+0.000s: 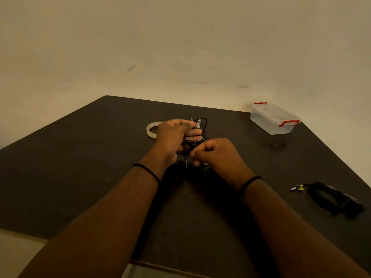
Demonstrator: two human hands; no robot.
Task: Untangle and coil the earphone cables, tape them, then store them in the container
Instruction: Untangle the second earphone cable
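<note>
My left hand (174, 137) holds a bundle of black earphone cable (203, 128) above the middle of the dark table, fingers curled round its loops. My right hand (215, 154) sits just right of it and below, pinching a strand of the same cable. A roll of clear tape (151, 131) lies flat on the table behind my left hand, partly hidden by it. A clear plastic container (274, 118) with red clips and its lid on stands at the far right corner.
A second black cable bundle (333, 197) with a yellow-tagged plug lies on the dark table (80, 157) near its right edge. A plain wall rises behind the table. The table's near edge runs below my forearms.
</note>
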